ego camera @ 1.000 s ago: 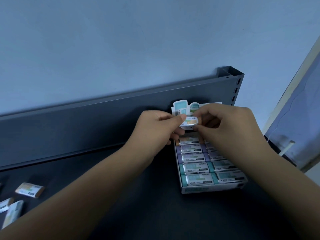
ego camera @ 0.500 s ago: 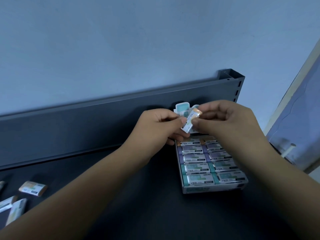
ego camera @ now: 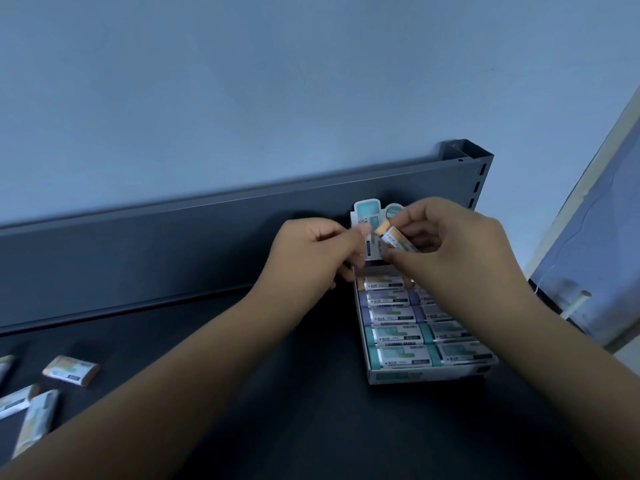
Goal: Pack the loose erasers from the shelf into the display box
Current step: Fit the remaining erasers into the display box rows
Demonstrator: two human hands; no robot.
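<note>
Pinching small orange-ended eraser (ego camera: pixel 394 241) with right hand (ego camera: pixel 450 251), left hand (ego camera: pixel 311 251) hold unclear, over nearly full white cardboard box (ego camera: pixel 429 374), some loose wrapped erasers (ego camera: pixel 71 370) left on dark shelf (ego camera: pixel 277 410).

matt dark metal shelf (ego camera: pixel 242 427), cardboard display box (ego camera: pixel 429 375), glossy paper-sleeved erasers (ego camera: pixel 398 355)

Dark shelf (ego camera: pixel 311 427) here: the display box (ego camera: pixel 429 375) sits by its right edge, close to the back edge, and loose erasers (ego camera: pixel 71 370) lie scattered at the left edge, well apart.
</note>
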